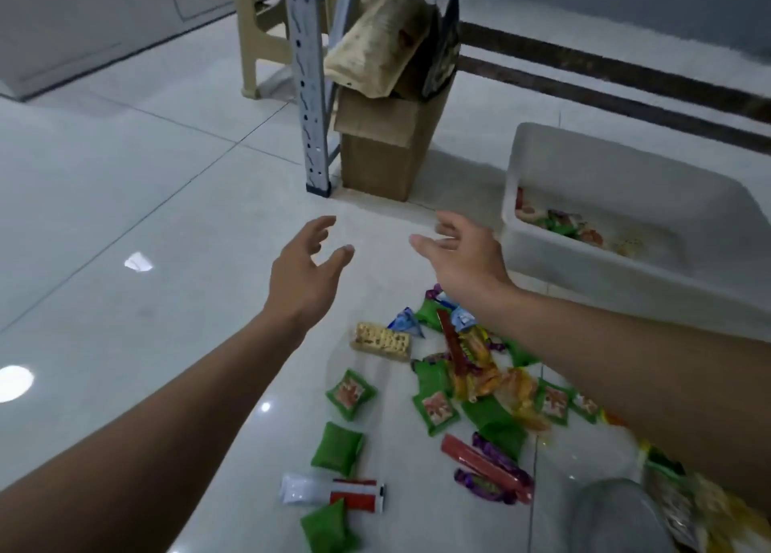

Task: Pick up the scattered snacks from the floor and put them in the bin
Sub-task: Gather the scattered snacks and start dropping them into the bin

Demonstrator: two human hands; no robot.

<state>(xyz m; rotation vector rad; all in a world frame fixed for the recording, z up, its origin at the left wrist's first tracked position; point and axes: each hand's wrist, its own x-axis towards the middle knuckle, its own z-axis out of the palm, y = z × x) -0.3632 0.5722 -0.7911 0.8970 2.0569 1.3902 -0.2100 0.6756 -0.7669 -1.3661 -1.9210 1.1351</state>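
Note:
Scattered snacks lie on the glossy tile floor in front of me: several green packets [351, 394], a yellow wafer pack [381, 341], red sticks [486, 465], purple candies [484, 486], orange wrappers [484, 379] and a white-and-red packet [333, 492]. A white plastic bin [584, 269] stands at the right, holding a few snacks [563, 225]. My left hand [306, 271] hovers above the floor beyond the pile, fingers spread, holding nothing. My right hand [463, 256] is raised beside it, left of the bin, fingers relaxed and empty.
A cardboard box [386, 148] stuffed with bags stands behind, beside a grey perforated metal post [308, 94]. A beige plastic stool leg [250, 39] is farther back. A dark stripe runs along the wall base at right. A grey rounded object [613, 515] sits at the bottom right.

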